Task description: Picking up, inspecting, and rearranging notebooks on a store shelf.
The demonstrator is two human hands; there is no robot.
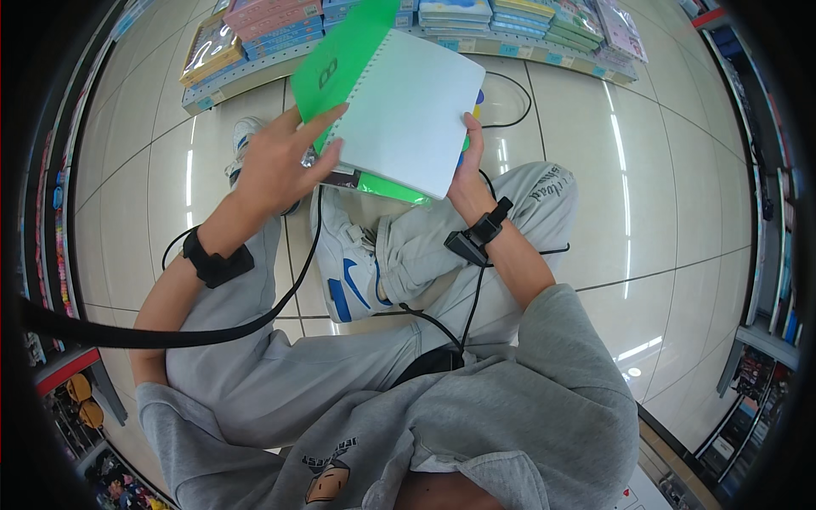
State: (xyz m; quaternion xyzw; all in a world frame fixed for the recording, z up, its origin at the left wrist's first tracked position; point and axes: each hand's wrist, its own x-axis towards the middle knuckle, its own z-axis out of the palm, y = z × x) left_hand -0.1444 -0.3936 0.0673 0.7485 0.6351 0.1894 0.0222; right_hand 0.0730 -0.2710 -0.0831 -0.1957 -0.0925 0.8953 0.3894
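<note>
A spiral-bound notebook (411,115) lies open before me at the upper middle, a blank white page facing up. Its green plastic cover (344,60) is turned over to the left. My right hand (472,159) grips the notebook's right edge, with the thumb on the page's rim. Fingers spread, my left hand (287,159) rests at the lower left by the spiral binding and the green cover; whether it bears any of the notebook's weight I cannot tell. Beneath the notebook shows a clear-wrapped green item (392,189) with a dark strip, partly hidden.
A low shelf (478,46) with stacked boxed goods and packs stands ahead. Display racks (774,210) line both sides. Black cables (306,261) run across my left arm and lap. My crossed legs and white-and-blue sneaker (350,274) are below, on the tiled floor (612,210).
</note>
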